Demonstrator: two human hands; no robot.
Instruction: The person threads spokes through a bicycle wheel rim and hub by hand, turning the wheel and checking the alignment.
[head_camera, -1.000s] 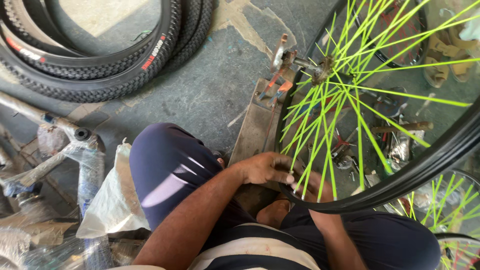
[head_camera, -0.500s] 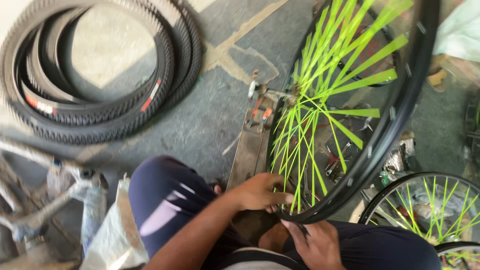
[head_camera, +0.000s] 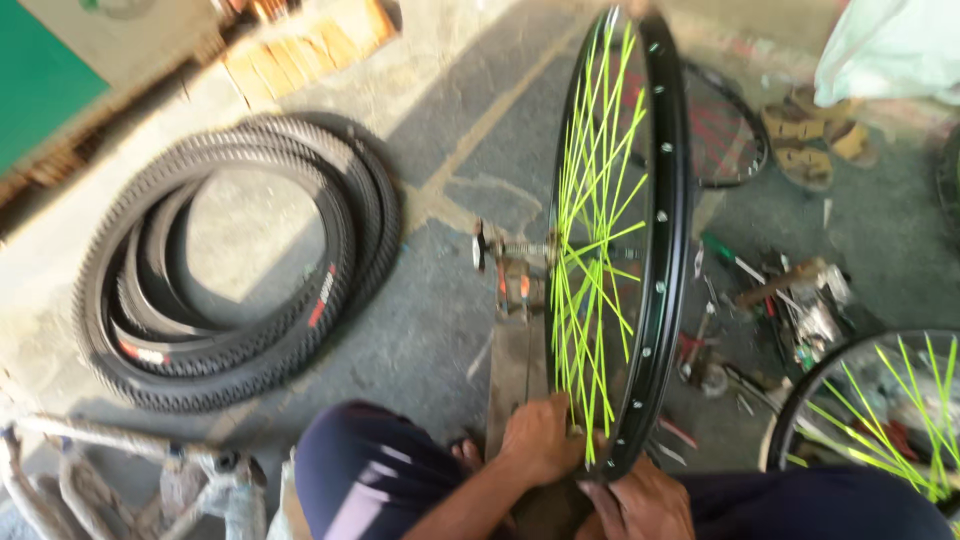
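A black bicycle rim (head_camera: 668, 250) with bright green spokes (head_camera: 590, 250) stands upright and edge-on in front of me, its hub on a metal stand (head_camera: 515, 290). My left hand (head_camera: 540, 440) grips the rim's bottom from the left side. My right hand (head_camera: 635, 500) holds the bottom of the rim from below on the right. My knees in dark trousers (head_camera: 370, 480) frame the wheel.
A stack of black knobby tyres (head_camera: 230, 270) lies on the concrete floor to the left. Tools and small parts (head_camera: 780, 300) are scattered to the right, with another green-spoked wheel (head_camera: 880, 410) at lower right, sandals (head_camera: 815, 135) at top right, and metal frame parts (head_camera: 130, 470) at lower left.
The wheel has swung from tilted toward me to upright and edge-on. My view lifted, showing more floor and the tyres. Both hands stayed at the rim's bottom.
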